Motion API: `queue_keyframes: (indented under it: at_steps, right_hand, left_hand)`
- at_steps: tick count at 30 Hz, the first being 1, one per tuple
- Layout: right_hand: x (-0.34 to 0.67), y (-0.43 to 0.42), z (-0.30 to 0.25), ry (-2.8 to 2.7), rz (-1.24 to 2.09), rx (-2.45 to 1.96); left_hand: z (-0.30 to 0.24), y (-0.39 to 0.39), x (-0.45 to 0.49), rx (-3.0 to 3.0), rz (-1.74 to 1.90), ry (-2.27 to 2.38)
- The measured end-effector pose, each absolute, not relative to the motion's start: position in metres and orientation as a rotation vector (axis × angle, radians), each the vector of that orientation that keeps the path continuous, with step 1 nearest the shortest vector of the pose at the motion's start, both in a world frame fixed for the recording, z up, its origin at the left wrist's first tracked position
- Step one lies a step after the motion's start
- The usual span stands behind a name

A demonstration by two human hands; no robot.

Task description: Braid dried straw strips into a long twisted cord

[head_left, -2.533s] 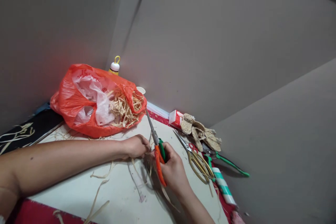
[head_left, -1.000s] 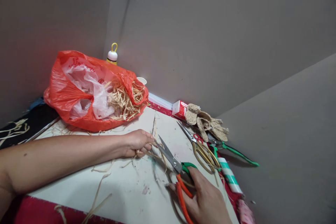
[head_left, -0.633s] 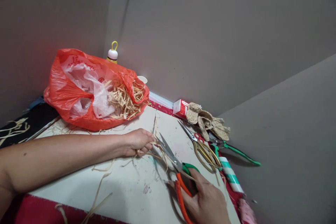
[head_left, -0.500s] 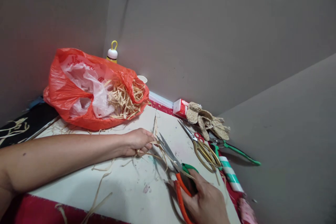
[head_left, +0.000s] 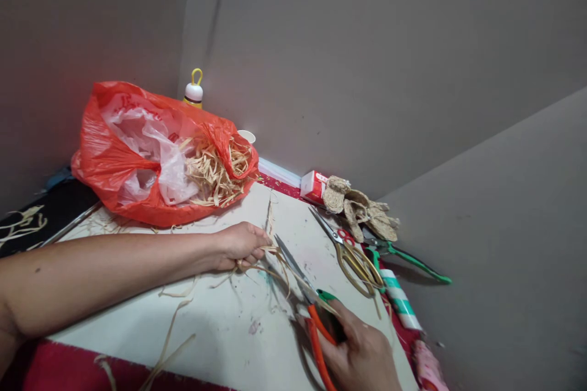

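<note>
My left hand [head_left: 243, 246] is closed, pinching several thin strands of dried straw [head_left: 278, 255] just above the white board. My right hand [head_left: 360, 342] grips a pair of scissors [head_left: 298, 275] with orange and green handles. Their blades point away from me, tips close to the left fingers and beside the strands. One long strand runs from the left fingers along the blades toward my right hand. The fingers inside the handles are partly hidden. A red plastic bag [head_left: 114, 159] filled with straw [head_left: 215, 171] lies beyond my left forearm.
The white board [head_left: 220, 330] carries loose strands [head_left: 172, 327]. Along its right side lie gold-handled scissors [head_left: 348, 256], green-handled pliers [head_left: 408, 255], woven straw pieces [head_left: 358, 204], a red-and-white box [head_left: 313, 186] and a green-striped roll [head_left: 401, 299]. A yellow-topped bottle [head_left: 193, 90] stands behind the bag, near grey walls.
The whole view has shifted slightly. The blades of the scissors in my right hand look closer together than before. My left hand holds the strands in the same place.
</note>
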State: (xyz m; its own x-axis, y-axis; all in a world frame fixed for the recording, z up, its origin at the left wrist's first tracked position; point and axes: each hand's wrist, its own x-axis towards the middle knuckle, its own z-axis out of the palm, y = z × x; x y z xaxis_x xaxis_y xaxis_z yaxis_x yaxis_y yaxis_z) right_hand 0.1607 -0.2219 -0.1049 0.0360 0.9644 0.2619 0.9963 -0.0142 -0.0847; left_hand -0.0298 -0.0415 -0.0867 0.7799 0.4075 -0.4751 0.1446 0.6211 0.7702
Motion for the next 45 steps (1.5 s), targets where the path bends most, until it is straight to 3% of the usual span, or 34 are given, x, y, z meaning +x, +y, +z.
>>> queue_keyframes:
  at_steps: [11, 17, 21, 26, 37, 45]
  right_hand:
    - [0.201, -0.202, -0.088, -1.630, -0.074, -2.626]
    - [0.210, -0.195, -0.079, -1.690, 0.014, -2.455]
    - [0.187, -0.181, -0.050, -1.531, 0.018, -2.111]
    - [0.132, -0.145, -0.036, -1.531, 0.630, -1.862]
    - [0.125, -0.141, -0.032, -1.454, 1.281, -1.681]
    - [0.103, -0.131, -0.043, -1.609, 1.189, -1.802]
  left_hand:
    - [-0.086, -0.041, -0.030, 0.898, 0.163, 0.655]
    - [-0.090, -0.040, -0.031, 0.880, 0.183, 0.619]
    - [-0.090, -0.040, -0.030, 0.896, 0.187, 0.613]
    - [-0.090, -0.042, -0.030, 0.942, 0.225, 0.595]
    - [-0.096, -0.045, -0.028, 1.118, 0.298, 0.653]
    - [-0.104, -0.052, -0.025, 1.384, 0.477, 0.734]
